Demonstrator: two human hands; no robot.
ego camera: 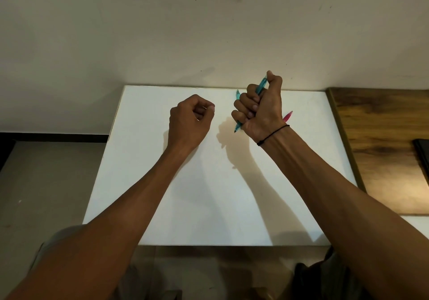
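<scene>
My right hand (260, 109) is raised above the far part of the white table (209, 195) and grips a teal pen (261, 85) in a fist, thumb on its upper end and tip pointing down-left. A second teal pen (238, 94) lies on the table just behind that hand, mostly hidden. A pink pen (287, 116) lies on the table behind my right wrist, only its end showing. My left hand (190, 118) hovers to the left with its fingers curled into a loose fist; nothing shows inside it.
A wooden surface (376, 151) adjoins the table on the right, with a dark flat object (423, 153) at its right edge. A plain wall (185, 32) stands right behind the table. Grey floor (46, 172) lies to the left.
</scene>
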